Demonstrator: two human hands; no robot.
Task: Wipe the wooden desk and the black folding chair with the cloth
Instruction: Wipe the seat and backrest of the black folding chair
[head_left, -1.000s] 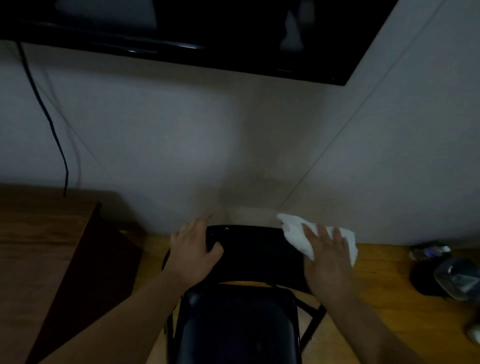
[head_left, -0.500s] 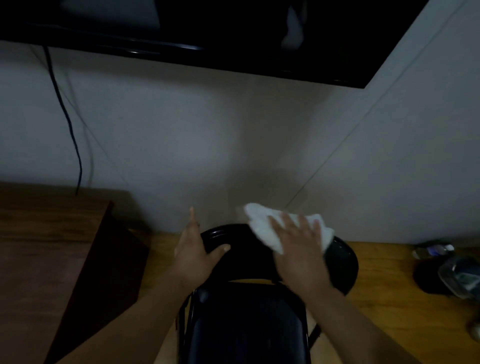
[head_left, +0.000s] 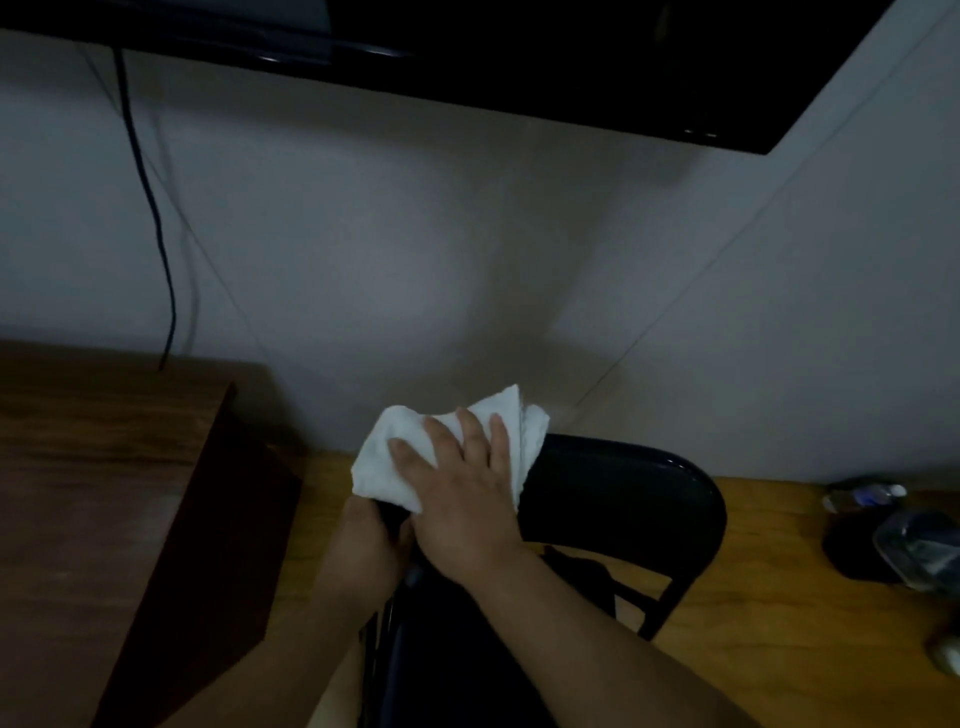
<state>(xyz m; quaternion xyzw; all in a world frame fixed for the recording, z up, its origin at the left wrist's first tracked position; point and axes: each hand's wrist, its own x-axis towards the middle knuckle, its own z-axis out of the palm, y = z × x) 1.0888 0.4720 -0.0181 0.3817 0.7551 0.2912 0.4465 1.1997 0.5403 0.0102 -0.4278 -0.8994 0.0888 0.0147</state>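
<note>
The black folding chair (head_left: 623, 499) stands below me with its backrest toward the wall. My right hand (head_left: 462, 499) lies flat on the white cloth (head_left: 384, 457), pressing it against the left top corner of the backrest. My left hand (head_left: 363, 540) grips the left edge of the backrest just under the cloth, its fingers partly hidden behind my right hand. The wooden desk (head_left: 78, 467) sits to the left, its dark side panel facing the chair.
A black screen (head_left: 519, 62) hangs on the grey wall above, with a cable (head_left: 156, 234) dropping to the desk. On the wooden floor at the right lie a dark round object (head_left: 857, 545), a clear container (head_left: 924, 551) and a small bottle (head_left: 862, 493).
My right hand has slid the cloth leftward along the top of the backrest, from its right end to its left corner. My left hand has dropped lower on the left edge.
</note>
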